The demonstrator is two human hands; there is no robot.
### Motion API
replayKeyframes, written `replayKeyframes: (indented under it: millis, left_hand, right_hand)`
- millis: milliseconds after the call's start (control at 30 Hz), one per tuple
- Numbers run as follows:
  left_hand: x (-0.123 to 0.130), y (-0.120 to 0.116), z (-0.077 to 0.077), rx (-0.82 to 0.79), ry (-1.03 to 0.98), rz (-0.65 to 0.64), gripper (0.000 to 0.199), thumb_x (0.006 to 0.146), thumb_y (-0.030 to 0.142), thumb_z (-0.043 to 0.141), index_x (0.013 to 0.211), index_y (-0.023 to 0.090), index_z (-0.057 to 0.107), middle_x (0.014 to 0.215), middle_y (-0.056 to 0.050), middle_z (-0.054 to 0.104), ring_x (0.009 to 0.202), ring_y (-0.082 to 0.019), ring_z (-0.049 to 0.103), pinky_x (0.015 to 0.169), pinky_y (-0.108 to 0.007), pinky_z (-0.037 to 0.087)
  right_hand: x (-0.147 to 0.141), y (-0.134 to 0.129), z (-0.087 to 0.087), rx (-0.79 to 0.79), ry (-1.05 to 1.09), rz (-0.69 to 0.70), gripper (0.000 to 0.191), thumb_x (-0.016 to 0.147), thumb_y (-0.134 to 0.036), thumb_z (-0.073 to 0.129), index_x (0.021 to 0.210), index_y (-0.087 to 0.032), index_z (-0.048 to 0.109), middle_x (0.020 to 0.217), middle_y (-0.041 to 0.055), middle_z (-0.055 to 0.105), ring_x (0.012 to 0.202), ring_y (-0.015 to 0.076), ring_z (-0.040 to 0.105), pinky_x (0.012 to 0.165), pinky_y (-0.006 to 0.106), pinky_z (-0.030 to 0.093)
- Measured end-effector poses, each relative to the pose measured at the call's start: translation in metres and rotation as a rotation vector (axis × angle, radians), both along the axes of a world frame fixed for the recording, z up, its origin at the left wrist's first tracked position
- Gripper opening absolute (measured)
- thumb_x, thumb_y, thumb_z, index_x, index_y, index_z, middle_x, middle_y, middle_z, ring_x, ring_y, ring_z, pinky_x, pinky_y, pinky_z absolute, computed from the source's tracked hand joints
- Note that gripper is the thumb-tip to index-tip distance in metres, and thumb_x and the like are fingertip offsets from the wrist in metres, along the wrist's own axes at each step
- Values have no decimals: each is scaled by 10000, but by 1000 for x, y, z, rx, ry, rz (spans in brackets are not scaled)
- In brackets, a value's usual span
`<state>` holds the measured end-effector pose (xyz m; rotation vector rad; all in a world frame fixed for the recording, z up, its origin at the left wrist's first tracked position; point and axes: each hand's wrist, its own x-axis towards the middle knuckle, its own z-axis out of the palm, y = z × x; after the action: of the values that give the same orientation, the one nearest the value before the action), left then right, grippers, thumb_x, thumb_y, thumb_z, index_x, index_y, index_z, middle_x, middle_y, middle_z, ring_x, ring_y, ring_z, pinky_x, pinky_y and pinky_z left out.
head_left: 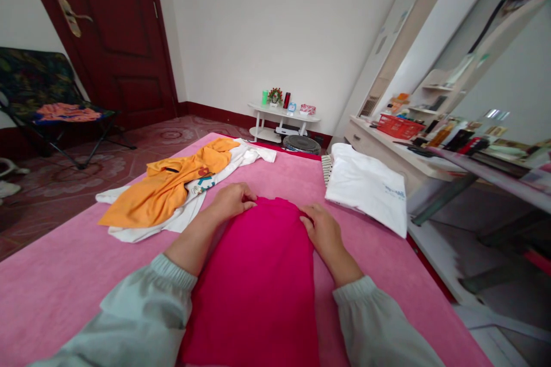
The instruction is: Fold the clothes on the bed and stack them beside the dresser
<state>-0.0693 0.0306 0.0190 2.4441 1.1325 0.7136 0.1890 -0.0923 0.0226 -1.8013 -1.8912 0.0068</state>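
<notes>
A bright magenta garment point(262, 275) lies spread lengthwise in front of me on a pink-covered surface point(103, 292); its near end runs out of the view. My left hand point(235, 200) pinches its far left corner between thumb and fingers. At the far right corner, my right hand point(321, 226) grips the cloth in the same way. To the left lies a loose orange shirt point(172, 186) on top of a white shirt point(150, 233). On the right is a folded white T-shirt point(365, 183), apart from my right hand.
A striped cloth point(327, 171) shows beneath the folded T-shirt. Beyond the far edge stands a small white table point(284, 112) with a plant and small items. A dresser point(365, 135) with a red basket point(398, 125) stands right; a folding chair point(47, 92) stands left near the door point(103, 28).
</notes>
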Motion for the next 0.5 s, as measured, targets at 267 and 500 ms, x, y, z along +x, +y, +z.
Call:
replayKeyframes:
  millis: [267,500]
  left_hand:
    - [8,-7,2,132,54,25,159,803,242,542,803,198,695,860,-59,643,784,-173,578,708,-269,430]
    - [16,-5,8,-51,-334,91,273,874,343,406,690,178,523,729,-23,536,712,-166,501,704,-296,421]
  right_hand:
    - [-1,5,-1,95,84,-27,242,895,-213,445,911,-215,686,907,52,645,861,178,586,759,277,428]
    - [6,13,-6,112,733,17,243,832,-374,504,776,-175,632,668,9,595,609,152,539,569,253,414]
